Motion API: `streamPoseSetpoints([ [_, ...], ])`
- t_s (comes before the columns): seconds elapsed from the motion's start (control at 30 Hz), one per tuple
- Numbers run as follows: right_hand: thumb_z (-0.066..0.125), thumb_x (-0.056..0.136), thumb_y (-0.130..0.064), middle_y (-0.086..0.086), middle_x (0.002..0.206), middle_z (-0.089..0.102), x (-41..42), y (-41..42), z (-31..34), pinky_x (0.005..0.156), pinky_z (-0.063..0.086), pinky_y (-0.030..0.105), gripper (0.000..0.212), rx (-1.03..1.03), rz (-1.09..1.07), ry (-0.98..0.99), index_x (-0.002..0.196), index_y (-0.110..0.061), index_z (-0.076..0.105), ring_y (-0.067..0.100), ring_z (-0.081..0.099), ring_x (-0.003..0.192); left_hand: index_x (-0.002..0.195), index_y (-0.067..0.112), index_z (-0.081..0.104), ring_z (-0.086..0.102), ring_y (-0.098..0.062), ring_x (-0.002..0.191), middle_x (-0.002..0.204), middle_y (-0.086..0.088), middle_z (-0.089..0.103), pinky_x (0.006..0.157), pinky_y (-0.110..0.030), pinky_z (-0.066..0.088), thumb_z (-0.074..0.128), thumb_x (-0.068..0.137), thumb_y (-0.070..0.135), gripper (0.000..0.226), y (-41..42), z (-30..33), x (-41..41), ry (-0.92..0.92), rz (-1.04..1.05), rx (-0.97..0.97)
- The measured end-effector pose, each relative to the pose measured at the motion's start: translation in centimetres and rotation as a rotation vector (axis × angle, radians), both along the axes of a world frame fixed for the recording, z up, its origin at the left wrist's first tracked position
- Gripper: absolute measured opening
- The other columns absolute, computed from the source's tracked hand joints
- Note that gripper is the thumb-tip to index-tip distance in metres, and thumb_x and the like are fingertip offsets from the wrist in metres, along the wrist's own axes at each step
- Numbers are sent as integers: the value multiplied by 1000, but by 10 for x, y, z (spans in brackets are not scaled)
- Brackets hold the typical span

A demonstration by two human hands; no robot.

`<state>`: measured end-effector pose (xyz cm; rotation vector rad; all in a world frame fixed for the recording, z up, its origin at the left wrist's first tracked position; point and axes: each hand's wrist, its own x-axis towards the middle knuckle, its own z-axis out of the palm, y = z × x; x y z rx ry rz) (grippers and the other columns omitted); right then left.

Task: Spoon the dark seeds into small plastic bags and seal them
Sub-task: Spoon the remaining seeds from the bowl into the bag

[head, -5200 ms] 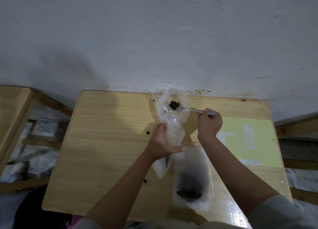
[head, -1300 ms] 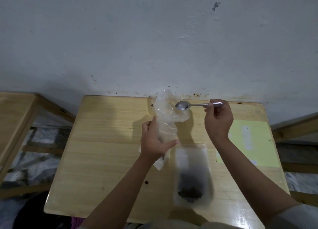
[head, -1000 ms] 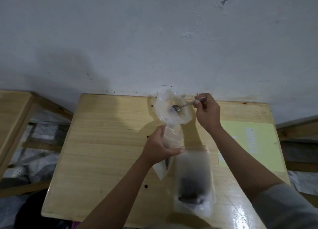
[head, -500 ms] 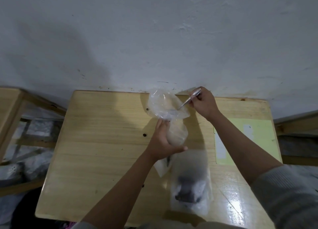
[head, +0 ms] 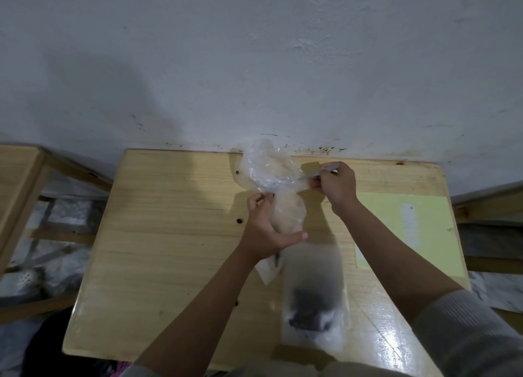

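Head view, steeply down, close overhead

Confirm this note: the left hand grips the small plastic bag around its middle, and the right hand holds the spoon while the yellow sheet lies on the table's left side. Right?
One detail is off. In the head view the yellow sheet lies on the right side of the table, not the left. The left hand does grip the small plastic bag around its middle, and the right hand holds the spoon.

Illumination was dim and cool. Glare marked the counter [head: 396, 345] at lower right. A broad shadow covered the wall [head: 119, 93] at upper left. Wide-angle distortion bowed the frame edges.
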<state>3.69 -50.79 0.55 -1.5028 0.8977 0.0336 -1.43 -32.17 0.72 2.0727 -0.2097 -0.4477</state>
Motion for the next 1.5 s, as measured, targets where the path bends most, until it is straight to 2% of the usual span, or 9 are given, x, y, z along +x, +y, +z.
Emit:
streamPoseSetpoints([
  [0.2, 49, 86, 0, 14, 87, 63, -1, 5, 6, 57, 56, 30, 15, 104, -190, -55, 88, -11, 58, 23, 66, 63, 127, 19, 48, 30, 5, 111, 123, -3, 36, 89, 8, 23, 85, 46, 50, 95, 5, 0, -1, 52, 4, -17],
  [0.33, 51, 86, 0, 16, 86, 63, -3, 6, 7, 65, 58, 35, 15, 111, -253, -118, 98, -4, 59, 25, 65, 67, 127, 19, 48, 35, 5, 108, 125, -1, 36, 86, 7, 28, 91, 53, 37, 88, 10, -3, -6, 67, 20, -2],
  [0.63, 52, 90, -2, 18, 81, 60, -7, 0, 37, 59, 56, 29, 8, 49, -320, -270, 96, -4, 56, 18, 64, 57, 134, 13, 42, 39, -15, 122, 129, 1, 32, 105, -31, 40, 91, 54, 34, 96, 13, 7, -21, 19, 66, 35],
  [0.83, 51, 88, 3, 11, 66, 59, -32, 1, 76, 63, 58, 35, 9, 32, -231, -412, 86, -5, 57, 16, 63, 49, 129, 2, 46, 32, -9, 113, 120, -7, 48, 92, 0, 27, 79, 51, 56, 100, 16, 2, -33, -240, 211, 144],
  [0.9, 52, 89, 3, 6, 60, 61, -45, 5, 84, 64, 59, 37, 11, -18, -171, -452, 84, -6, 57, 17, 64, 50, 132, 8, 43, 30, -3, 109, 123, -6, 45, 90, -4, 30, 76, 50, 59, 102, 18, 7, -32, -225, 258, 153],
  [1.0, 53, 89, 4, 2, 59, 64, -64, 15, 89, 67, 58, 42, 15, -126, -1, -524, 84, -9, 58, 20, 66, 56, 135, 11, 37, 36, -8, 110, 125, 0, 33, 92, -25, 40, 80, 50, 54, 104, 18, 16, -29, -201, 299, 148],
  [1.13, 55, 90, -2, 0, 69, 66, -80, 27, 92, 67, 55, 34, 16, -314, 248, -610, 88, -17, 58, 18, 70, 68, 133, 9, 39, 35, -9, 110, 122, 2, 30, 93, -28, 41, 88, 54, 40, 97, 18, 21, -25, -239, 284, 173],
  [1.37, 55, 93, -8, -2, 76, 63, -52, 15, 84, 67, 56, 30, 18, -341, -33, -648, 88, -26, 55, 18, 70, 70, 129, 16, 41, 30, -3, 109, 119, 6, 40, 89, -22, 35, 75, 49, 61, 98, 25, 13, -30, -131, 163, 198],
  [1.5, 55, 91, -8, -3, 73, 63, -32, 17, 49, 64, 52, 23, 8, -354, -46, -538, 90, -16, 56, 23, 70, 72, 130, 16, 41, 44, -11, 113, 124, 3, 38, 89, -24, 43, 88, 50, 48, 98, 27, 10, -28, -2, 197, 93],
])
